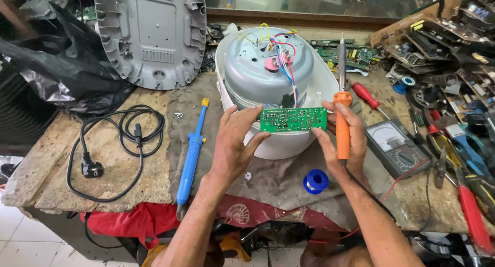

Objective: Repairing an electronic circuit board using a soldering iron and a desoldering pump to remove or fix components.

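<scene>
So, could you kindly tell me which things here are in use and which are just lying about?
In use: green circuit board, orange soldering iron, opened white appliance, left hand, right hand.
Lying about: blue desoldering pump, black power cord, multimeter, solder spool.

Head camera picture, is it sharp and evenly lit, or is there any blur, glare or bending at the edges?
Head view: daylight is soft and even; the circuit board between the left hand and right hand is sharp; mild sheen on the grey pot; wide-angle bending curves the bench edges; far tools look softer.
</scene>
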